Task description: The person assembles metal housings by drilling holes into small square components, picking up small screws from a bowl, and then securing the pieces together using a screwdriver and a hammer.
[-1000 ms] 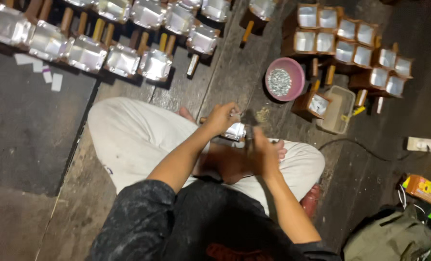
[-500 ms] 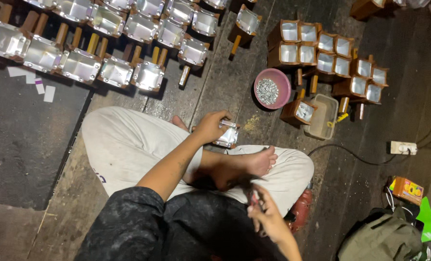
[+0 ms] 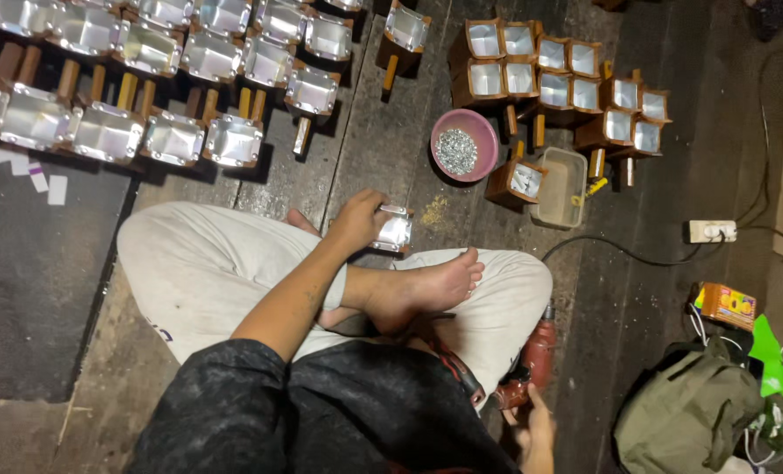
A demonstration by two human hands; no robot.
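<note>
Left hand point(image 3: 359, 221) on shiny box point(image 3: 393, 232)

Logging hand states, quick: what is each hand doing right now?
Left hand: closed on a shiny metal box piece.
Right hand: on the red power drill; grip unclear.

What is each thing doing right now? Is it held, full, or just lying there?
Left hand: gripping the shiny metal tray.
Right hand: on the red power drill, low beside the leg.
Pink bowl: holds small silvery bits.
Plastic tub: looks empty.
Finished trays: lined up on the floor.
</note>
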